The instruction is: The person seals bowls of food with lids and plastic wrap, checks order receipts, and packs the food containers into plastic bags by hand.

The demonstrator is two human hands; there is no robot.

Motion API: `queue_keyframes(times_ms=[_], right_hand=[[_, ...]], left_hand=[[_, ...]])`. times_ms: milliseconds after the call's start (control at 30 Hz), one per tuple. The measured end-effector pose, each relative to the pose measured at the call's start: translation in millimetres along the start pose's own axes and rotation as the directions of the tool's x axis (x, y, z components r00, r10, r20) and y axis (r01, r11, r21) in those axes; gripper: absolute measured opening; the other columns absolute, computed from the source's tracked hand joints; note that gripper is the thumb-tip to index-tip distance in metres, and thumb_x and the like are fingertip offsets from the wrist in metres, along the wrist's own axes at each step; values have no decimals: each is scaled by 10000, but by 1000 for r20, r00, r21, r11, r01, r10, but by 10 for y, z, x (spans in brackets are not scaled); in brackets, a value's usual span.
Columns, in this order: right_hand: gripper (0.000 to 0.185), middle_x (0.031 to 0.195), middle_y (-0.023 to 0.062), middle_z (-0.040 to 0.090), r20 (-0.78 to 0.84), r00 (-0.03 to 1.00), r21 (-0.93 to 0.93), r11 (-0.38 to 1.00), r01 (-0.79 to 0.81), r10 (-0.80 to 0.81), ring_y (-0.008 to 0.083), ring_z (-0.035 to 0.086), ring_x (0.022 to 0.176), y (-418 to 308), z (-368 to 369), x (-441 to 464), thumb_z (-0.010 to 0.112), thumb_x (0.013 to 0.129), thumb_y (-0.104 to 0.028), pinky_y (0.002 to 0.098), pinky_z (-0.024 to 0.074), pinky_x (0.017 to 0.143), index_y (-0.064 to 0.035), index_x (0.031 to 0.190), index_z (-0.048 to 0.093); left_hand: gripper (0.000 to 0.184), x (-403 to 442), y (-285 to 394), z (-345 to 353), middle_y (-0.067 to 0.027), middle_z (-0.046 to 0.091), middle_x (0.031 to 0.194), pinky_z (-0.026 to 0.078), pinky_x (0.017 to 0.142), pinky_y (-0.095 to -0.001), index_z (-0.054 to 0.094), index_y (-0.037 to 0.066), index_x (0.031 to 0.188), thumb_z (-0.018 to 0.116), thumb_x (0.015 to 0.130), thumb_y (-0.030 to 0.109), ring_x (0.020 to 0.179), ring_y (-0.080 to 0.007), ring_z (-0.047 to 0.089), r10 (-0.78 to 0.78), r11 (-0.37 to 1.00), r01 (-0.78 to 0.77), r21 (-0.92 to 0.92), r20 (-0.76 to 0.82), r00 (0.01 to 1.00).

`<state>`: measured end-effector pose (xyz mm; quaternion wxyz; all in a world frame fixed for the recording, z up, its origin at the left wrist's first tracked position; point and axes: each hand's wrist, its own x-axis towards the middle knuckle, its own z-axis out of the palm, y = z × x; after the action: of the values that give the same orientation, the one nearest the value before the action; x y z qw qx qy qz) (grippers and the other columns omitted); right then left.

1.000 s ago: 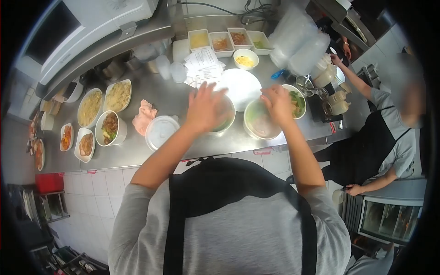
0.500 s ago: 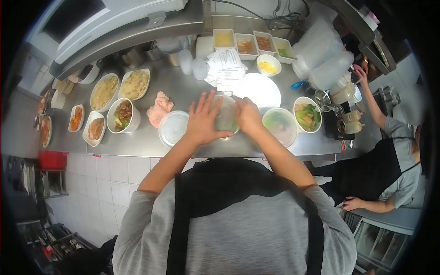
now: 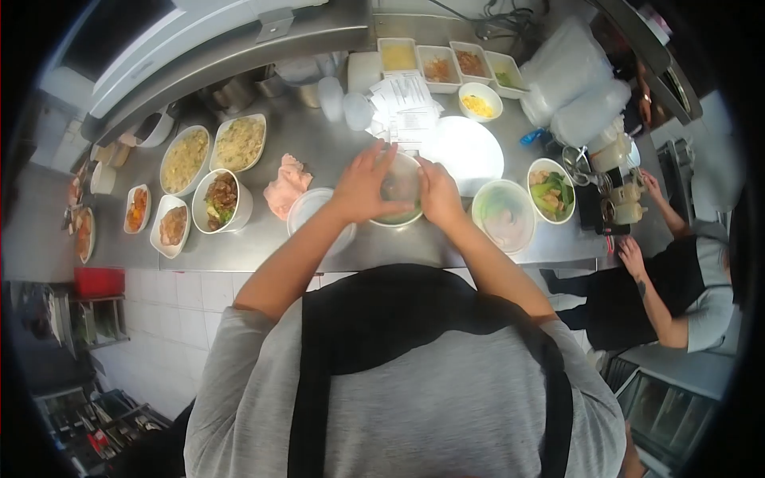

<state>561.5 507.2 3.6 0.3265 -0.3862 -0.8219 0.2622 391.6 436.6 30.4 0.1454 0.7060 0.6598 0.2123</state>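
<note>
A round takeaway bowl with a translucent lid (image 3: 403,182) stands in front of me on the steel counter, its contents blurred. My left hand (image 3: 365,187) grips its left rim, fingers over the far side and thumb across the near side of the lid. On the right edge, my right hand (image 3: 440,193) presses with curled fingers. A loose clear lid or lidded tub (image 3: 319,219) lies partly under my left forearm. To the right is another lidded bowl (image 3: 505,215), and past it an uncovered bowl of greens and meat (image 3: 551,191).
A white plate (image 3: 464,155) and paper tickets (image 3: 406,111) lie beyond my hands. A pink cloth (image 3: 288,186), a bowl of meat and greens (image 3: 218,201) and rice dishes (image 3: 240,143) stand left. Squeeze bottles (image 3: 625,203) and a co-worker (image 3: 669,279) are at right.
My hands stay at the bowl; the left fingers have drawn in round its rim. The view has shifted slightly. The co-worker's arms have moved down and toward the counter.
</note>
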Motion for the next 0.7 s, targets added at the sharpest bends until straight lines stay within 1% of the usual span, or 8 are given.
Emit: queue_keyframes(times_ms=[100,233,333,400,500,600,633,700], right_hand=[[274,962,203,557,-163,982,-24,996,88,-91,361,550,895,-189,-382,-19,470,893,-130,420,451,787,-28,1132,557],[232,973,181,550,-441,882,-286,957,38,-166,328,545,895,59,-1345,-376,487,881,-115,398,452,785,-30,1067,596],[213,906,165,605,-486,832,-113,924,-364,269,293,595,805,529,-1616,-872,521,872,-110,361,472,735,-7,1035,613],[225,876,172,624,-409,736,75,824,-561,539,286,612,768,830,-1555,-1117,541,868,-118,360,479,713,-1,1047,614],[269,895,212,642,-433,811,5,900,-435,394,279,636,780,613,-1380,-1138,567,854,-120,366,493,688,-7,1094,611],[277,908,215,640,-294,801,81,848,-523,522,298,638,801,420,-1338,-1110,554,852,-95,373,492,709,-11,1110,607],[287,882,207,639,-368,895,-90,948,-305,253,331,632,757,490,-1224,-1095,536,838,-60,387,494,692,-17,1113,608],[301,876,233,634,-321,921,-115,956,-268,220,346,629,738,538,-1232,-1034,514,856,-69,376,489,680,-28,1143,595]], left_hand=[[1005,133,149,-130,-206,110,1495,131,1055,-601,214,116,1440,669,675,581,1383,-390,87,-64,978,61,201,11,998],[1049,383,778,-92,-200,78,1501,141,1065,-586,205,125,1442,676,645,619,1387,-384,65,343,932,-340,127,-1,939],[1077,591,1222,366,-194,72,1502,157,1071,-570,212,117,1438,688,619,628,1384,-392,67,534,840,-542,20,145,833],[1092,669,1367,607,-193,68,1502,163,1073,-562,214,108,1436,693,606,632,1385,-386,70,491,862,-505,35,186,851],[1109,646,1365,762,-182,64,1505,168,1073,-561,214,88,1432,695,595,633,1386,-378,70,432,895,-445,5,230,872],[1119,425,1293,661,-169,81,1504,176,1068,-567,212,70,1429,699,589,625,1385,-374,78,392,909,-413,55,226,892],[1121,358,1293,653,-165,90,1504,180,1066,-569,212,65,1428,701,587,621,1384,-373,83,365,916,-392,90,220,905],[1120,337,1293,677,-167,129,1494,191,1056,-578,230,44,1417,705,580,618,1377,-376,112,398,908,-413,64,173,901]])
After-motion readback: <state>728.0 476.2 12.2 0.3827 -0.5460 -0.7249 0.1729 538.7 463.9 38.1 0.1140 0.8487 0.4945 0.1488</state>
